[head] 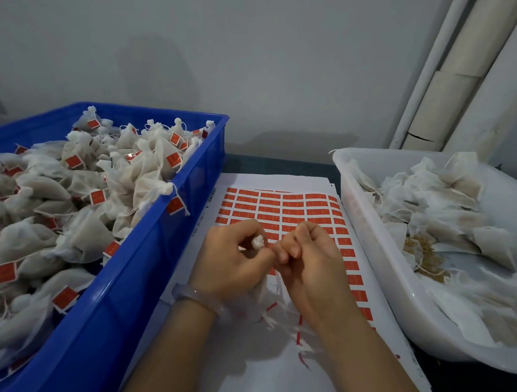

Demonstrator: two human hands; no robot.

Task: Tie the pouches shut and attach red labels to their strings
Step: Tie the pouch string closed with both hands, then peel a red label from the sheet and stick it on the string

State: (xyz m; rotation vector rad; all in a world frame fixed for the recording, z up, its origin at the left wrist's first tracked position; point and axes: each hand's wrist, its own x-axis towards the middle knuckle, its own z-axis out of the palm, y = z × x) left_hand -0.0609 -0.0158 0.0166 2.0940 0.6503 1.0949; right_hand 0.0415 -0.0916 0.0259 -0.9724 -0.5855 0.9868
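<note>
Blue crate [154, 258] of labelled pouches [76, 202], white tub [367, 236] of untied pouches [445, 218], left grip [239, 255] pinching pouch [257, 242], right grip [309, 252] unclear.

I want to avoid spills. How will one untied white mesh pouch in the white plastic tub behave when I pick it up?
Probably floppy: the untied white mesh pouches lie crumpled and sagging in the white plastic tub. Likely light, being thin fabric with small fills. It may spill if tipped, since loose tan grains already lie among them.

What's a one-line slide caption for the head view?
Left hand and right hand grip a pouch above the label sheet; blue crate holds labelled pouches, white tub untied ones.
</note>
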